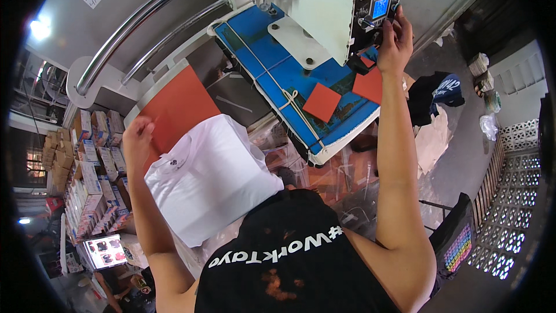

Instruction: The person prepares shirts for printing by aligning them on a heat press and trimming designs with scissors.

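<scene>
My right hand (396,42) is raised to a control box (364,37) with a lit blue display, at the upper right. Its fingertips close on a knob at the right edge of the box's front. The box sits on a heat press, over its blue top plate (255,52). On the left, my left hand (139,136) hovers at the edge of an orange-red pad (185,95), its fingers loosely curled with nothing visible in them. A white T-shirt (214,174) lies folded over the near part of that pad, its collar toward my left hand.
Two orange-red squares (322,102) rest on the blue plate, which has a cord tied across it. Chrome rails (150,23) curve behind the pad. Stacked boxes (87,162) stand at far left. Dark cloth (435,94) and brown paper (433,142) lie on the right.
</scene>
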Available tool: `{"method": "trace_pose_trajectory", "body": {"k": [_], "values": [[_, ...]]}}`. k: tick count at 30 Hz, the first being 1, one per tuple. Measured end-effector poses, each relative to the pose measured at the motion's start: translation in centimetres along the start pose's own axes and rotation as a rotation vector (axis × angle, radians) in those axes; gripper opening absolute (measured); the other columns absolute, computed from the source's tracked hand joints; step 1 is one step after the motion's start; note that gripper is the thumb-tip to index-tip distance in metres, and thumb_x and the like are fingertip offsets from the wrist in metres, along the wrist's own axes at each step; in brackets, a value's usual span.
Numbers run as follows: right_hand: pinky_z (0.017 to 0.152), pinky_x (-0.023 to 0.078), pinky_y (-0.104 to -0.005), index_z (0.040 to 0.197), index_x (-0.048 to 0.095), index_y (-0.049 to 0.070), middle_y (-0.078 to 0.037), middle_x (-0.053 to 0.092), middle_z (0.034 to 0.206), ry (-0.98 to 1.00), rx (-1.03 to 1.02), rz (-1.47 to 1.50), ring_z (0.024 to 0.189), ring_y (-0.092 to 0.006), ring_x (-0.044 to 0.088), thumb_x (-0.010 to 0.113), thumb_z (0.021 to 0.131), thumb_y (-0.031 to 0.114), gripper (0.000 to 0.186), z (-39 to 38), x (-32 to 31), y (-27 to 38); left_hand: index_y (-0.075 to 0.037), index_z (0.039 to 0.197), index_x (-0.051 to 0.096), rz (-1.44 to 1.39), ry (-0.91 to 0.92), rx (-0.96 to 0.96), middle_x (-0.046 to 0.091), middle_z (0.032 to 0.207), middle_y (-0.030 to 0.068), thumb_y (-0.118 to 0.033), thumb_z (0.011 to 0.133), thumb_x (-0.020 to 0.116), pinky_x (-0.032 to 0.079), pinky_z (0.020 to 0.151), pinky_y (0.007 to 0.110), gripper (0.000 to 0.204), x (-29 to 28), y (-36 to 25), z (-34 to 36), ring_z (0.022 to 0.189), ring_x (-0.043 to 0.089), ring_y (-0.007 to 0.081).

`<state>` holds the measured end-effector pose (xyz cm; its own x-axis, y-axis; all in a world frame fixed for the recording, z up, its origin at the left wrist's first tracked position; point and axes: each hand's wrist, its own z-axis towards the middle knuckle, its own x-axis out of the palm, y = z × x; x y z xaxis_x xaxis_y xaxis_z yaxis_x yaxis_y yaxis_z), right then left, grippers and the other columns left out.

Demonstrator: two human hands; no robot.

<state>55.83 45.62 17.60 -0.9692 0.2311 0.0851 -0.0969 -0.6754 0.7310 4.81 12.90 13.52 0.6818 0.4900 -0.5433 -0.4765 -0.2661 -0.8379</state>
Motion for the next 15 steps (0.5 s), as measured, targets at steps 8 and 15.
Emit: {"method": "trace_pose_trajectory", "body": {"k": [8, 15], "values": [[0.067, 0.049, -0.0223, 0.135, 0.054, 0.002, -0.008, 0.066, 0.106, 0.013, 0.029, 0.027, 0.078, -0.0077, 0.059, 0.061, 0.093, 0.005, 0.043, 0.0, 0.2, -0.4, 0.002, 0.110, 0.068, -0.679, 0.465, -0.142, 0.069, 0.098, 0.0068, -0.007, 0.092, 0.062, 0.055, 0.074, 0.027, 0.020, 22.4, -8.5, -1.1, 0.086, 0.067, 0.0138], [0.096, 0.046, -0.0365, 0.124, 0.060, 0.001, -0.016, 0.063, 0.121, 0.088, -0.095, -0.578, 0.110, -0.0287, 0.059, 0.061, 0.091, 0.007, 0.034, -3.2, -0.2, 4.6, 0.004, 0.112, 0.065, -0.577, 0.407, -0.097, 0.069, 0.097, 0.0105, -0.005, 0.093, 0.059, 0.054, 0.076, 0.028, 0.022, 14.9, -1.2, -8.6, 0.087, 0.068, 0.0158]]}}
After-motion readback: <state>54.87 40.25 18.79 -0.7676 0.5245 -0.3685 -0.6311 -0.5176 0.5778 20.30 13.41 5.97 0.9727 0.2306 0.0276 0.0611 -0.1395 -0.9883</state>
